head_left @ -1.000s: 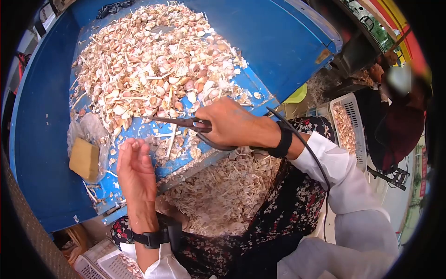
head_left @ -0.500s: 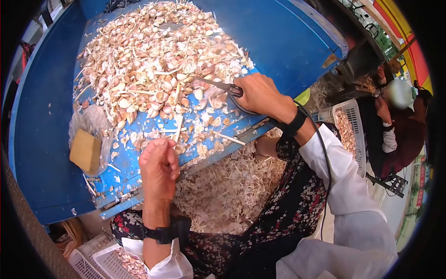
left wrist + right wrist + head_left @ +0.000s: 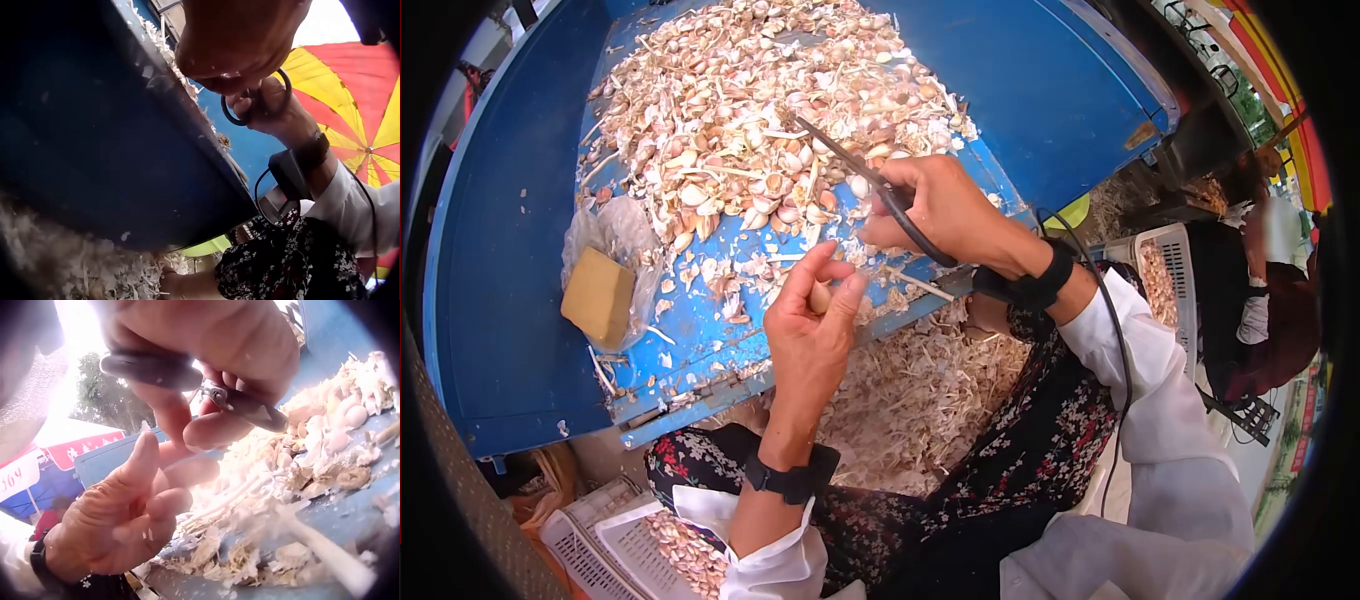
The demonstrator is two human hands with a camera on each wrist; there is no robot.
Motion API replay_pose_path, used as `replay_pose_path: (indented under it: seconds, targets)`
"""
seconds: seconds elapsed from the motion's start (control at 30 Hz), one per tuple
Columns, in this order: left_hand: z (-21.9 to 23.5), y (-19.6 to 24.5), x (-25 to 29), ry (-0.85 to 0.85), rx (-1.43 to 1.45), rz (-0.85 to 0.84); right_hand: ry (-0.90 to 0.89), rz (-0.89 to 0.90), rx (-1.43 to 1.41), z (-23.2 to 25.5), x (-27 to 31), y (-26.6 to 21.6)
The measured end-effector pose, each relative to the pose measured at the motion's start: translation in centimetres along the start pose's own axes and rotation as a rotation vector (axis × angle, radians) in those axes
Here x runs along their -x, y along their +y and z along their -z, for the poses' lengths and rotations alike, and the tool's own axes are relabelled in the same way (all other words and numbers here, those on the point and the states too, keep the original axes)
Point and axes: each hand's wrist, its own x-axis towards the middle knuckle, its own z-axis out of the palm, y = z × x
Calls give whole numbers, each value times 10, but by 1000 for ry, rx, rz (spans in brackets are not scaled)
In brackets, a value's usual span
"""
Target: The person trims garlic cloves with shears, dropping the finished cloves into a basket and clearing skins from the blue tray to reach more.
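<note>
My right hand (image 3: 950, 210) grips dark metal scissors (image 3: 840, 152), whose blades point up and left over the heap of garlic cloves (image 3: 730, 130). Close below it, over the near edge of the blue bed, my left hand (image 3: 808, 335) is turned palm inward with thumb and fingers bent. Between them shows a small pale garlic clove (image 3: 820, 297), partly hidden. In the right wrist view the left hand's fingertips (image 3: 178, 499) lie just under the right hand's fingers. A dark handle loop of the scissors (image 3: 285, 94) shows in the left wrist view.
A yellow block (image 3: 598, 297) sits on a clear plastic bag at the left. Dry husks (image 3: 900, 410) cover the ground below the blue bed (image 3: 510, 260). Crates of cloves stand lower left (image 3: 685, 550) and right (image 3: 1178, 255). Another person (image 3: 1270, 320) sits beyond.
The left hand has moved right and up, turning toward the right hand. The right hand has first swung right with the scissors, then its fingers have come down toward the left hand.
</note>
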Motion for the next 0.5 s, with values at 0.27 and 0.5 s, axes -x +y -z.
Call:
replay_pose_path:
  seconds: [0.27,0.5]
  targets:
    - [9,-7,-1,43,-124,-86,-249,-110,-355,-18,14,-24]
    - [25,11,-4,-87,302,91,-140,271,463,5,26,-13]
